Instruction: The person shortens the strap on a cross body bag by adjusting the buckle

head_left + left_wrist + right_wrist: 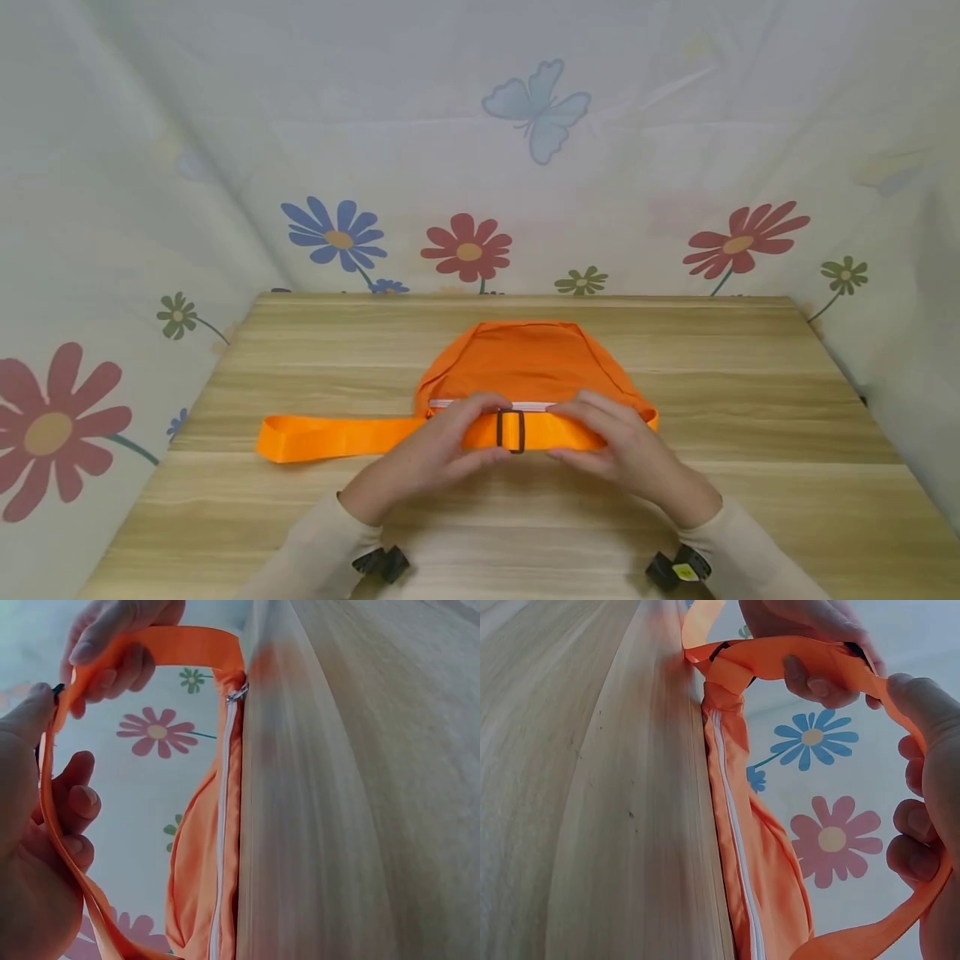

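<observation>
An orange waist bag [528, 362] lies on the table, its white zipper [223, 810] along the side nearest me. Its orange strap [367, 437] is lifted in a loop in front of the bag. A dark slider buckle [500, 432] sits on the strap between my hands. Left of the buckle, my left hand [438, 446] pinches the strap between thumb and fingers. To the right, my right hand [630, 442] grips the strap the same way, its fingers curled under the webbing in the right wrist view. A metal zipper pull [238, 694] hangs at one end of the zipper.
The wooden table [750, 392] carries the bag. A folded strap end [281, 439] stretches out to the left over the tabletop. Behind and beside the table hangs a pale curtain [637, 183] printed with flowers and a butterfly.
</observation>
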`<state>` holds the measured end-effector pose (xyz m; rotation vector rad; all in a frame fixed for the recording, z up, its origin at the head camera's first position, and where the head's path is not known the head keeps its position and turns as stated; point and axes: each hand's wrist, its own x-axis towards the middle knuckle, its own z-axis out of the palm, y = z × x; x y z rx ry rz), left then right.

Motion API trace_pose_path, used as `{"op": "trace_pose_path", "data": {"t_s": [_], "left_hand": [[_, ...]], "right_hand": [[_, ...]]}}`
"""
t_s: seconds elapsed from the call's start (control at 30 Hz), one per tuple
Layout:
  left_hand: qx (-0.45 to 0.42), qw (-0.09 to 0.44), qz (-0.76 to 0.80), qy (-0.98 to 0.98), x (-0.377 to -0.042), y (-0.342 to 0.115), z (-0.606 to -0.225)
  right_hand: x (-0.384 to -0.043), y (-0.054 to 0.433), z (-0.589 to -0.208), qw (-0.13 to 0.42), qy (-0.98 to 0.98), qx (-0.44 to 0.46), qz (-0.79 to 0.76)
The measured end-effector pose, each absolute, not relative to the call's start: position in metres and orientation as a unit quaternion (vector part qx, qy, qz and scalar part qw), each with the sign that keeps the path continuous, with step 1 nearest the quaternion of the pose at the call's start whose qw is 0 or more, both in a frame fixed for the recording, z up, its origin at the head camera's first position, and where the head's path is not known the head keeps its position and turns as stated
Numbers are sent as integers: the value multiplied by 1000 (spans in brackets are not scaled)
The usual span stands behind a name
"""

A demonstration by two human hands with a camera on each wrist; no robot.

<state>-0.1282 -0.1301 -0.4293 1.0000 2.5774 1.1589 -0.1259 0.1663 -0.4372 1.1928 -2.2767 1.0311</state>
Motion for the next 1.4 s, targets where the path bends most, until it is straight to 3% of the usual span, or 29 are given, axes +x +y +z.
{"op": "trace_pose_path", "data": {"t_s": [0.7, 1.2, 1.4], "left_hand": [[380, 17, 382, 842, -123, -127, -435], [347, -14, 372, 861, -123, -125, -434], [321, -4, 403, 857, -124, -130, -433]], "right_hand": [[-124, 143, -443, 186, -789, 429, 399], [-122, 139, -435, 156, -821, 414, 361], [-128, 151, -435, 179, -814, 431, 345]]}}
